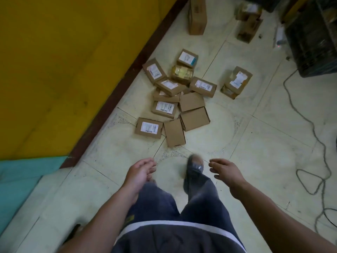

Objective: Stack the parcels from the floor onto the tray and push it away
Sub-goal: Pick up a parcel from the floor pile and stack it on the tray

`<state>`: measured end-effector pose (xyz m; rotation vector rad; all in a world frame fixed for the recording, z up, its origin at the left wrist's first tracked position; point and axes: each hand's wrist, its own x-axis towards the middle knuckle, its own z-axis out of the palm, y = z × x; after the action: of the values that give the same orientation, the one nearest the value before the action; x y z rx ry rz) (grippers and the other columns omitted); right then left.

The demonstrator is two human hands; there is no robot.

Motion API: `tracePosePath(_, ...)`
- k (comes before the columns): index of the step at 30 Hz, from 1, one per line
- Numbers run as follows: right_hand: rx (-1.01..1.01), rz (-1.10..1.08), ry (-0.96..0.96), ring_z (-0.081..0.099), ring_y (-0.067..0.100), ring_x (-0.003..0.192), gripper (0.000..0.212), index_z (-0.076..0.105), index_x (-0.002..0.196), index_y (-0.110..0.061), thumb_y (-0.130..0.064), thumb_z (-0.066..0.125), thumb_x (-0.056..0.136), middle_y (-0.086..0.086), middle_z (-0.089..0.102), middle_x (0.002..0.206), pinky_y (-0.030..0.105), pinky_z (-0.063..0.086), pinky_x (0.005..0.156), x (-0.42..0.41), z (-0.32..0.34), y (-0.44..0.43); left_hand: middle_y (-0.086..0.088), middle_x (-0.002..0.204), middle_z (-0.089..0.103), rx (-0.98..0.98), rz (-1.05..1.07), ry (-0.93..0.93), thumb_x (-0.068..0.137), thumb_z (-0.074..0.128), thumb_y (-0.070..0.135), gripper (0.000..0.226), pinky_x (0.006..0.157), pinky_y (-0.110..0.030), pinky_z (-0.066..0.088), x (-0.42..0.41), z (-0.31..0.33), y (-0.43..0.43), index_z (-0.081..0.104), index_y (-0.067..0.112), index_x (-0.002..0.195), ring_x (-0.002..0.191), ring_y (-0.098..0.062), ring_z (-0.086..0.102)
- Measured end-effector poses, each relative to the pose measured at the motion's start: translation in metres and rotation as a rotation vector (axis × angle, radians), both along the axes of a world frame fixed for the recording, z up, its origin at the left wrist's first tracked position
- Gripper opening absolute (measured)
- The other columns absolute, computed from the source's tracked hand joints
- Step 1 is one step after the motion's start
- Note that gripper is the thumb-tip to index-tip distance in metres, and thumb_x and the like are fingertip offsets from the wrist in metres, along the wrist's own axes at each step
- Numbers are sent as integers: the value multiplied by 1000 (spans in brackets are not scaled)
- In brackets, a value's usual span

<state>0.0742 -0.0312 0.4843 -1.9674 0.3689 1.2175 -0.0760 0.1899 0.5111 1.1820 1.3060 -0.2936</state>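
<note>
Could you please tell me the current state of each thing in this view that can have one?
left hand: open, holding nothing
right hand: open, holding nothing
parcel pile: jumbled on the floor, some overlapping
separate parcels: one lying on another, right of the pile
cable: loose on the floor

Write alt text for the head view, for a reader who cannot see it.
A person's empty left hand and right hand hang open above a pale tiled floor, before a loose pile of cardboard parcels beside a yellow wall. More boxes and a cable lie beyond.
</note>
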Motion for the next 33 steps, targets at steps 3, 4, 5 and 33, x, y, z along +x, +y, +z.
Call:
tracePosePath(3, -41, 39, 37, 62, 21, 102, 17, 66, 110, -21, -17, 55, 98, 2, 66, 113, 31, 51, 82, 21, -23, 12, -1, 110, 70, -32, 9, 2, 100, 51, 17, 19, 93, -31, 51, 28, -20, 2, 65, 17, 113, 103, -14, 65)
tracePosePath(4, -55, 48, 55, 62, 21, 102, 14, 65, 105, -24, -18, 55, 98, 1, 66, 111, 31, 51, 83, 29, -37, 19, 0, 111, 70, -47, 2, 10, 101, 50, 18, 19, 95, -33, 51, 37, -34, 5, 65, 20, 111, 104, -14, 65)
tracePosePath(5, -64, 58, 68, 62, 21, 101, 12, 64, 99, -26, -18, 56, 97, 0, 66, 109, 32, 52, 83, 37, -49, 27, 0, 112, 70, -62, -5, 14, 101, 50, 18, 18, 96, -33, 51, 46, -48, 8, 65, 22, 109, 104, -14, 65)
tracePosePath(33, -238, 298, 61, 52, 17, 77, 17, 52, 99, -24, -12, 49, 88, -1, 55, 95, 22, 35, 54, 91, -561, 116, -4, 147, 45, -97, -292, 369, 96, 54, 27, 55, 112, -41, 38, 127, -574, 53, 38, 19, 148, 132, -21, 45)
